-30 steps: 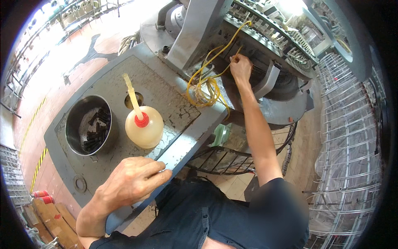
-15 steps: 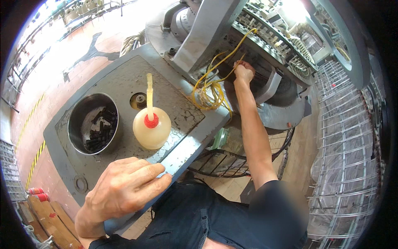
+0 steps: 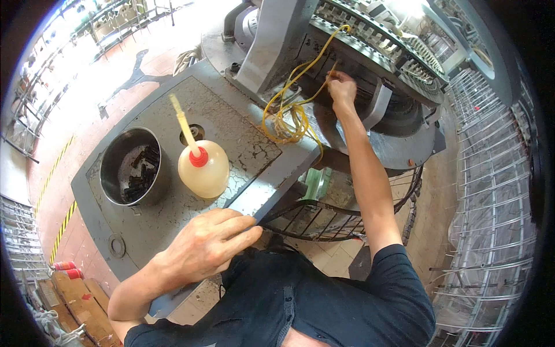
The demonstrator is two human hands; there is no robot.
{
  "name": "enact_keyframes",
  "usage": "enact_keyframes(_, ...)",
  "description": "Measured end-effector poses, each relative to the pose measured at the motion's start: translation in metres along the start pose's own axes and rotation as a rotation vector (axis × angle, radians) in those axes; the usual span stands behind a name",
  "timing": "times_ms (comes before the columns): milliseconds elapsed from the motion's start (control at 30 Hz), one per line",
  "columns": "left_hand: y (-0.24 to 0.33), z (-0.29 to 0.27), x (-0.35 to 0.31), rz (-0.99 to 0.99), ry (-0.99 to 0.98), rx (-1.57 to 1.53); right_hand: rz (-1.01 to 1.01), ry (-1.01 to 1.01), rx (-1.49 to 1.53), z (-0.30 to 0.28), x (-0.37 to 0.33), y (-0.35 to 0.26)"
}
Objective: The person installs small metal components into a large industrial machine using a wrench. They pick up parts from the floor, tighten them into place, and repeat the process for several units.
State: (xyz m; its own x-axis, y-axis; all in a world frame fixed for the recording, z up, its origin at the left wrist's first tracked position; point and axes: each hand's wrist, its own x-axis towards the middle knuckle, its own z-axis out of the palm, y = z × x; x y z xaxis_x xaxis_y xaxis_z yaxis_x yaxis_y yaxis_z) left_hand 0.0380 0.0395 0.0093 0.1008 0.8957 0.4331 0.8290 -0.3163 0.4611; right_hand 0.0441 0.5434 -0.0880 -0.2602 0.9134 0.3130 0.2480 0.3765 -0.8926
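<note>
My right hand (image 3: 342,88) reaches forward into the grey machine, fingers pinched round one end of a thin yellow tube (image 3: 302,118). The rest of that tube lies in loose coils on the machine's base, and one length rises to the needle-like row above. Over the near edge of the grey tabletop (image 3: 167,228) hovers my left hand (image 3: 205,243), fingers curled together; whatever they may hold is hidden. Beyond it stands a pale squeeze bottle (image 3: 208,173) with a red collar and a yellowish spout. Left of the bottle, a steel bowl (image 3: 106,180) contains several black parts (image 3: 141,179).
A flat metal ring (image 3: 111,245) lies on the tabletop's left side. Beneath the machine runs a black curved rail frame (image 3: 312,222). At right rises a wire rack (image 3: 491,191). A slanted grey machine post (image 3: 272,49) stands left of my right hand.
My left hand has shifted right and slightly down in the view. The right hand keeps its pinch on the yellow tube, a little higher in view. The view itself has turned slightly.
</note>
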Motion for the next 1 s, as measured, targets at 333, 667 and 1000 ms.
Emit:
enact_keyframes(333,-0.063,0.08,0.114,-0.297,0.367,0.14,-0.728,0.1,-0.354,-0.066,-0.035,-0.035)
enact_keyframes(667,-0.148,0.124,0.158,-0.524,0.506,0.163,-0.83,0.136,-0.409,-0.061,-0.03,-0.025)
enact_keyframes(1000,-0.133,0.109,0.143,-0.564,0.406,0.154,-0.877,0.161,-0.495,-0.061,-0.031,-0.023)
